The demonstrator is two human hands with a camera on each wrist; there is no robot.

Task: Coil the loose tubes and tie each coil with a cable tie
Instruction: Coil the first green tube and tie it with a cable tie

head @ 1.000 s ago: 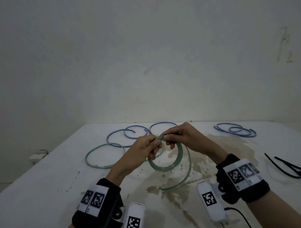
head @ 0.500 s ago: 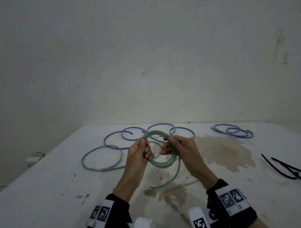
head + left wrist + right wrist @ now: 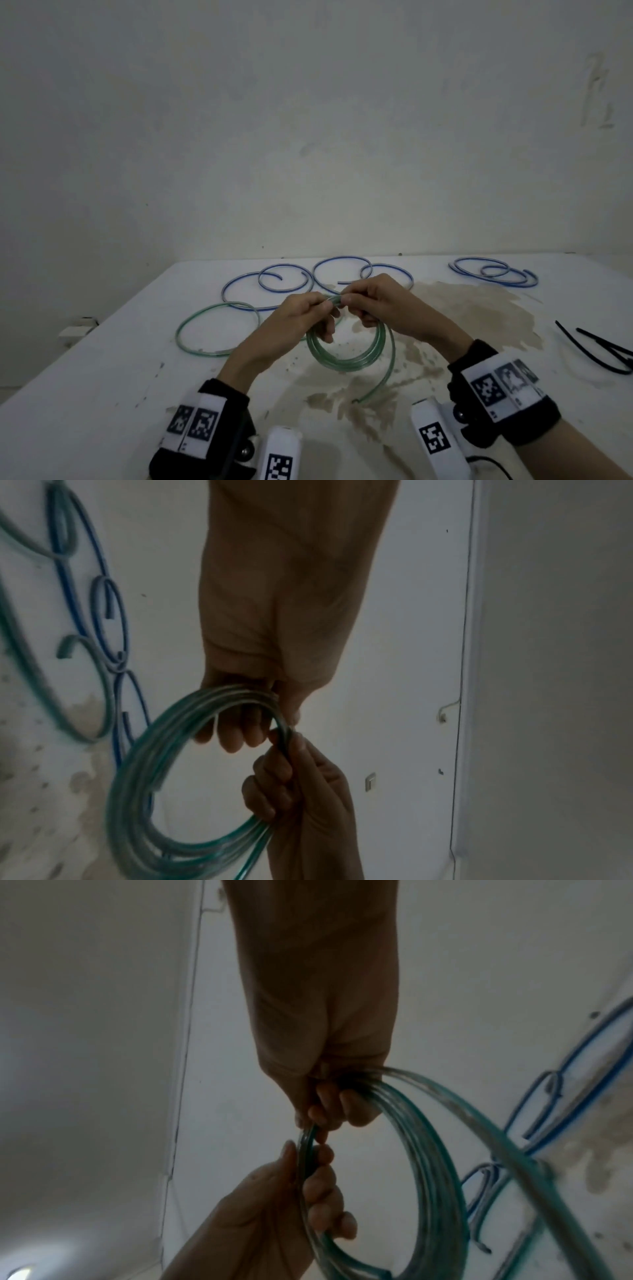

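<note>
A green translucent tube is wound into a coil (image 3: 346,358) held above the white table (image 3: 102,394). My left hand (image 3: 305,317) and right hand (image 3: 368,303) both pinch the coil at its top, fingertips almost touching. The coil hangs below them, and its free end (image 3: 358,399) trails toward me. A large loop of the same green tube (image 3: 191,325) lies flat on the table to the left. The left wrist view shows the coil (image 3: 143,777) passing through the fingers (image 3: 240,731) of both hands. In the right wrist view the coil (image 3: 435,1172) curves away to the right.
Loose blue tubes (image 3: 274,284) lie in loops at the back of the table, with another blue bundle (image 3: 493,274) at the back right. Black cable ties (image 3: 596,349) lie near the right edge. A brown stain (image 3: 479,308) marks the middle. The wall is close behind.
Both hands turned the green coil over. It stood raised around the hands half a second ago; now it hangs below them, with the pinch points close together at the top.
</note>
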